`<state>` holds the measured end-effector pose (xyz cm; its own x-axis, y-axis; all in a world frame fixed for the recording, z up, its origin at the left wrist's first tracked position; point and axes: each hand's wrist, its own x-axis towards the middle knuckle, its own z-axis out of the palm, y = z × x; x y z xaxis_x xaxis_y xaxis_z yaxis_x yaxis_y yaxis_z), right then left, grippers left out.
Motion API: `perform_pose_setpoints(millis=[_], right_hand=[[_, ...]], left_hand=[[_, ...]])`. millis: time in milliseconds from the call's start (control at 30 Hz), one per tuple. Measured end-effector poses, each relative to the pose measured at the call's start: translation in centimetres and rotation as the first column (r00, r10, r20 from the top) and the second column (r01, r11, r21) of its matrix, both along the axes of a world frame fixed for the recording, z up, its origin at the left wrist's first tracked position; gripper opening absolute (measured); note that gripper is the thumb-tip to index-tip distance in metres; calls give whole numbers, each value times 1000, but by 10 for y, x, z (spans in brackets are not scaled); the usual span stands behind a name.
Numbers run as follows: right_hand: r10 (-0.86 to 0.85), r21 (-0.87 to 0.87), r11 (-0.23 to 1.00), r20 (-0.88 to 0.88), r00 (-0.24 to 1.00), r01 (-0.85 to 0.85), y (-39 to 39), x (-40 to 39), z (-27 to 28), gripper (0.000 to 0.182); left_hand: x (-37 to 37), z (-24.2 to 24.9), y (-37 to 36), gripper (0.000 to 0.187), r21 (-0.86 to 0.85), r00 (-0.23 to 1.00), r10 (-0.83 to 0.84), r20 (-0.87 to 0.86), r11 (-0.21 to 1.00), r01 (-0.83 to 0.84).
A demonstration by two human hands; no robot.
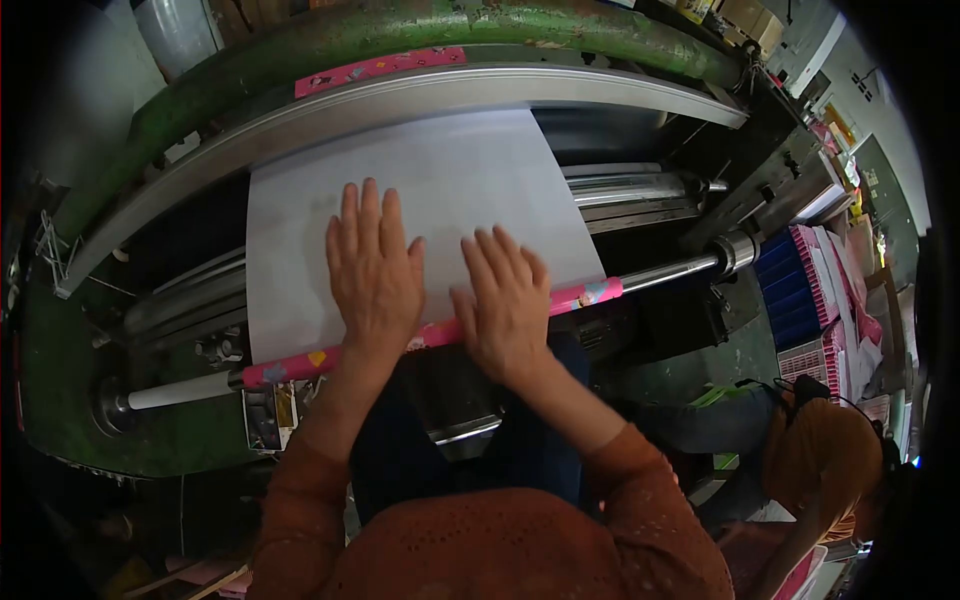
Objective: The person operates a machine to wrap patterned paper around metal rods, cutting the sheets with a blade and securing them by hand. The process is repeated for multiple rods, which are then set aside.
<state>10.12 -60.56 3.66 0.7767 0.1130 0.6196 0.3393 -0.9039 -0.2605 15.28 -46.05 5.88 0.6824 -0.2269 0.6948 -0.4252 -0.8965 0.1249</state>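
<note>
A broad white sheet of paper (440, 150) comes from under a metal bar and runs down to a roll of pink printed paper (290, 367) wound on a shaft. My left hand (375, 265) lies flat on the sheet, fingers stretched toward the bar, its wrist above the pink roll. Further right, my right hand (503, 300) rests with spread fingers on the sheet's lower part and across the roll. Neither hand holds anything. The hands hide part of the roll's middle.
The curved-looking metal bar (400, 88) crosses behind the sheet, with a green roller (450, 30) beyond. The steel shaft (670, 272) ends in a round chuck at right. A small box (265, 420) sits below the roll. Another person (820, 450) bends at lower right, near stacked pink-edged sheets (830, 280).
</note>
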Motion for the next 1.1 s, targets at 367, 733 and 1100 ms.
perform_pose_setpoints(millis=[367, 733, 1100], right_hand=[[-63, 111, 993, 309, 949, 30, -17, 105, 57, 22], [20, 706, 708, 5, 1000, -18, -25, 203, 171, 29], [728, 758, 634, -520, 447, -150, 10, -55, -15, 8]], left_hand=[[-125, -154, 52, 42, -30, 905, -285, -315, 956, 291], [-123, -186, 78, 29, 17, 875, -101, -474, 992, 124], [-111, -114, 63, 13, -990, 459, -877, -142, 133, -53]])
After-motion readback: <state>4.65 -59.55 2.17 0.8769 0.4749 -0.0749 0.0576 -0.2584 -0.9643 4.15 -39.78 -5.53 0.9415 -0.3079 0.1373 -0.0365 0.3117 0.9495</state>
